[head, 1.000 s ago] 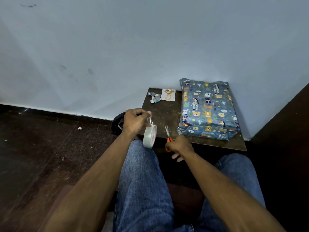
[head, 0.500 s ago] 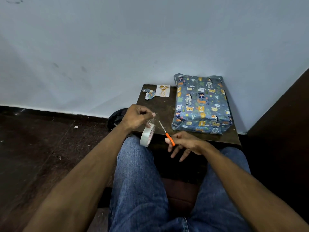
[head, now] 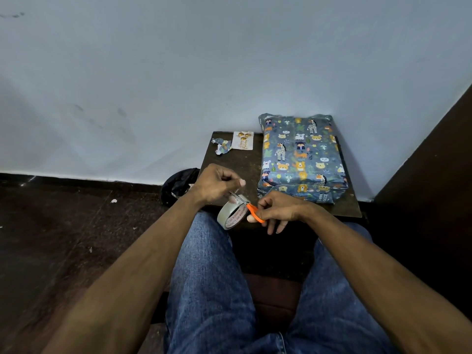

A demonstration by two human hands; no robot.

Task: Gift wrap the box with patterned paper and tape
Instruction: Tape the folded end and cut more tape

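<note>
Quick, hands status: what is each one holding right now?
Left hand: pinches the pulled end of the tape, with the tape roll hanging below.
Right hand: grips the orange-handled scissors, blades at the tape.

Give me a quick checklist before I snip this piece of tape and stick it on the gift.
1. Tape end pinched and pulled out from the tape roll by the left hand: ok.
2. Scissors gripped in the right hand, blades at the tape strip: ok.
3. Blades clear of the left fingers: cannot tell, they sit very close.
4. Wrapped box resting flat on the small table, within reach: ok.
5. Front flap on the box folded and ready for tape: cannot tell.
6. Paper scrap and gift tag away from the box: ok.
</note>
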